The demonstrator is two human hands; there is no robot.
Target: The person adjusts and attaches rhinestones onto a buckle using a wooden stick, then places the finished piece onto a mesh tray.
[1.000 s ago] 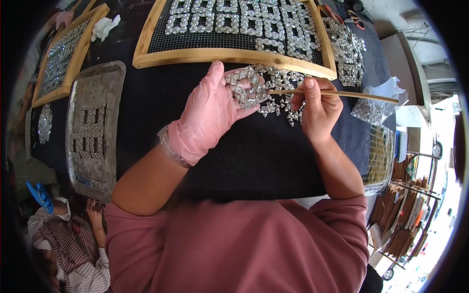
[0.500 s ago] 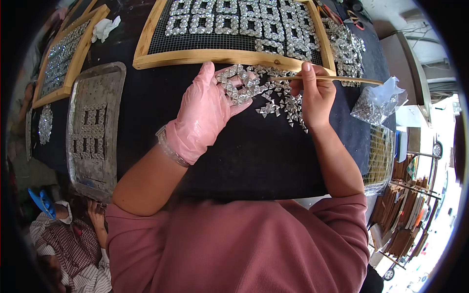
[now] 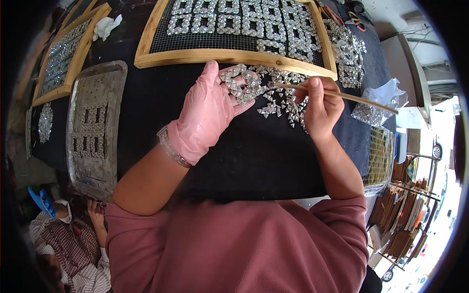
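Across gloved left fingers (image 3: 239, 105), square ornament (image 3: 241, 85), stick-holding right hand (image 3: 321, 107) alongside

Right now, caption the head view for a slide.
Gloved left hand cradles a glittering square ring; bare right hand steadies a thin stick.

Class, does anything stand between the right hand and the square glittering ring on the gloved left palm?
Nothing visible blocks the bare right hand from the ring of clear faceted pieces; between them are only the thin wooden stick it holds and small silvery pyramids scattered on the dark tabletop.
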